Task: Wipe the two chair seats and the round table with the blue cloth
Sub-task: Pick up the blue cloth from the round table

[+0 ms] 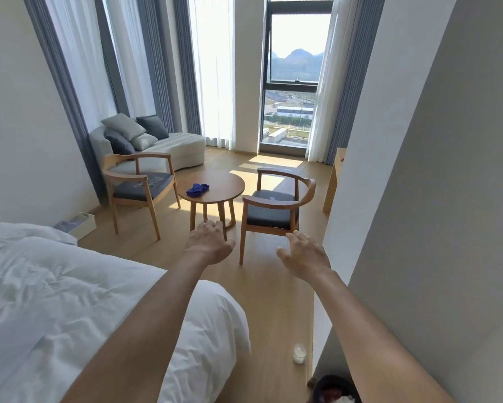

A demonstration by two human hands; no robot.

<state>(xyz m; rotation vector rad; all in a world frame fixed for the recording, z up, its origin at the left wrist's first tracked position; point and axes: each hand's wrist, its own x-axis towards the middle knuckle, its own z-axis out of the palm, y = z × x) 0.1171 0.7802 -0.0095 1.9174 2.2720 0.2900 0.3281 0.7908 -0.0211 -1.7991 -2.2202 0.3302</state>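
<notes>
The person is standing back by the bed (70, 286), both arms stretched forward, left hand (211, 242) and right hand (305, 254) both empty, fingers loosely spread, gripping nothing. The blue cloth (197, 189) is lying crumpled on the round table (224, 187), toward its left side, well apart from both hands. The left chair (139, 184) is sitting just beside the table on one side, the right chair (276, 205) on the other; both dark seats are showing pale smudges or specks, though it is too small to tell what they are. Step in hand, as I judge it: walking over and picking up the cloth. Doing it well probably means closing in on the table first instead of reaching from here, gathering the cloth in one hand so a flat face is presenting, then wiping each seat edge to edge under the armrests. The table is probably best wiped last, since the cloth is sitting on it. A small glass (299, 353) is standing on the floor near the wall, so it is worth stepping round it. No brands, labels or readable writing are showing anywhere.
</notes>
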